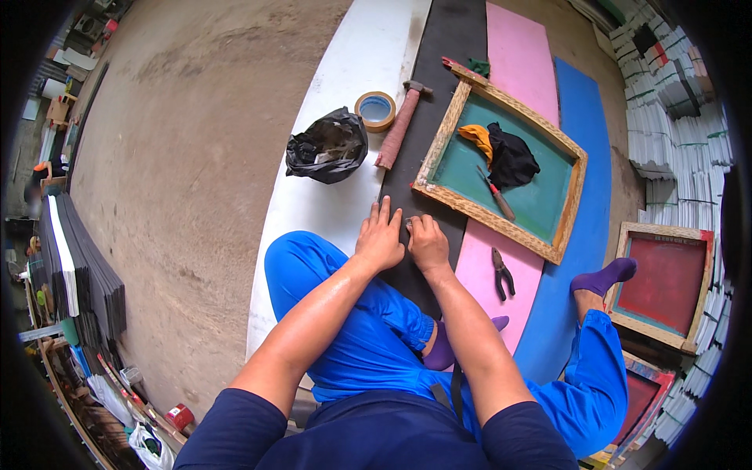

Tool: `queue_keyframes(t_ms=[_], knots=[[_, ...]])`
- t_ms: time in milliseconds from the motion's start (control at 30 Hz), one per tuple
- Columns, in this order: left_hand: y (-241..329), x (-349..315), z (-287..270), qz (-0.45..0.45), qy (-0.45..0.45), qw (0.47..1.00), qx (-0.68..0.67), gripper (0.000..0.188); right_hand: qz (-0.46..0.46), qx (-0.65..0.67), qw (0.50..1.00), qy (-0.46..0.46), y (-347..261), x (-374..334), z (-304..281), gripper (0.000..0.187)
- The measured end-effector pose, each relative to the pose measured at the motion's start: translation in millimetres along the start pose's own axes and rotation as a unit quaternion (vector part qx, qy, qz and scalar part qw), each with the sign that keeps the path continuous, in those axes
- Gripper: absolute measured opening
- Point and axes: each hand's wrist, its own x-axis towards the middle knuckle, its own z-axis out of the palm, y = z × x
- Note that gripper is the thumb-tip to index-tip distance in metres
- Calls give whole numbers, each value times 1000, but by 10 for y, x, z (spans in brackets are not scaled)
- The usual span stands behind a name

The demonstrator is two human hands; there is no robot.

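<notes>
My left hand point(380, 239) lies flat with fingers stretched out on a black sheet point(407, 200). Close beside it, my right hand point(428, 243) is closed in a pinch on the same sheet. Something small and pale shows at its fingertips, too small to name. Ahead of my hands lies a hammer point(401, 129) with a pinkish wrapped handle. A wooden frame point(486, 223) with green mesh rests to the right. On the mesh lie a black cloth point(511, 157), an orange cloth point(475, 138) and a thin pointed tool point(501, 202) with a wooden handle.
Pliers point(503, 274) lie on a pink sheet point(470, 294), beside a blue sheet point(583, 157). A tape roll point(375, 111) and a black plastic bag point(329, 147) sit on a white sheet point(368, 47). Red-meshed frames point(662, 283) and stacked white sheets point(697, 172) stand at right.
</notes>
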Motion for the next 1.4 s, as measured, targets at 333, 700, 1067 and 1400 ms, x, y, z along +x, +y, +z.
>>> queue_keyframes(t_ms=[333, 700, 1067, 1400], knots=[[-59, 31, -98, -62, 112, 981, -149, 60, 148, 111, 982, -46, 102, 178, -59, 17], [-494, 251, -478, -324, 258, 588, -695, 59, 413, 535, 731, -92, 2, 552, -358, 24], [-550, 399, -441, -307, 364, 580, -661, 20, 269, 577, 765, -97, -1116, 1727, -338, 24], [-474, 361, -411, -298, 368, 558, -682, 20, -31, 171, 985, -18, -1305, 2022, 197, 22]])
